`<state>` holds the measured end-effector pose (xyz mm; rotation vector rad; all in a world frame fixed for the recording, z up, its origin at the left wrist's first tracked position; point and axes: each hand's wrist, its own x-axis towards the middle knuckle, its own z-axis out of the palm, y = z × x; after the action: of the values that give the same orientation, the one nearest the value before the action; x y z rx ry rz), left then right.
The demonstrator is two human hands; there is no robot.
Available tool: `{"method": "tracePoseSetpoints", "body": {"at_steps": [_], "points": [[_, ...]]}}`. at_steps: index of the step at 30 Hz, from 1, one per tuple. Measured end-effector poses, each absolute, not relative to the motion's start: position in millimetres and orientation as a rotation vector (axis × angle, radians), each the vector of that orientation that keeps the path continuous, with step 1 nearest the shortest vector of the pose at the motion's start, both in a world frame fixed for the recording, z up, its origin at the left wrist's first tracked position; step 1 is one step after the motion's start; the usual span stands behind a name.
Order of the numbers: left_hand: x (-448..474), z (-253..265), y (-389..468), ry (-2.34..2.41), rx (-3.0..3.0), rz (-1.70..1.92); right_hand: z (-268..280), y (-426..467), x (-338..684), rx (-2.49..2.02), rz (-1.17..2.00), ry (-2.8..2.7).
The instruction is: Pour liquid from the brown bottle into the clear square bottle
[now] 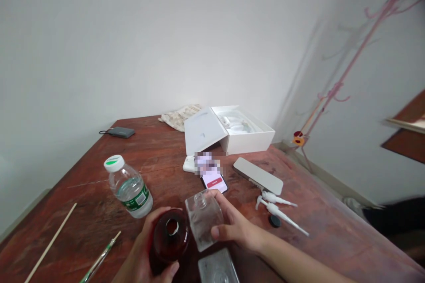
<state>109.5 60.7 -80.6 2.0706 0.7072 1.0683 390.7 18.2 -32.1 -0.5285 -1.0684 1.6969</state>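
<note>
My left hand [148, 247] is wrapped round a dark red-brown bottle [172, 241] with an uncapped mouth. Just to its right, my right hand [232, 225] grips a clear square bottle [202, 219], also without a cap, thumb on the near side and fingers behind. The two bottles are close together; whether they touch I cannot tell. A second clear square bottle [219, 267] is below them at the bottom edge, partly cut off. Right of my right hand lie two white pump heads [277, 210] and a small black cap [274, 220].
A water bottle [131, 190] stands at left, near a chopstick [51, 243] and a wrapped stick [101, 258]. Behind are a phone [215, 181], a silver flat case [259, 174], an open white box [249, 141], a cloth [177, 117] and a grey power bank [121, 132].
</note>
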Motion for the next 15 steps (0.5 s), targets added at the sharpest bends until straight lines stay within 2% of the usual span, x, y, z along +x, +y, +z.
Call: {"method": "tracePoseSetpoints", "body": {"at_steps": [10, 15], "points": [[92, -74, 69, 0.764, 2.031, 0.837, -33, 18, 388, -0.509, 1.723, -0.929], [90, -69, 68, 0.807, 2.132, 0.865, -32, 15, 388, -0.538, 1.716, -0.952]]}}
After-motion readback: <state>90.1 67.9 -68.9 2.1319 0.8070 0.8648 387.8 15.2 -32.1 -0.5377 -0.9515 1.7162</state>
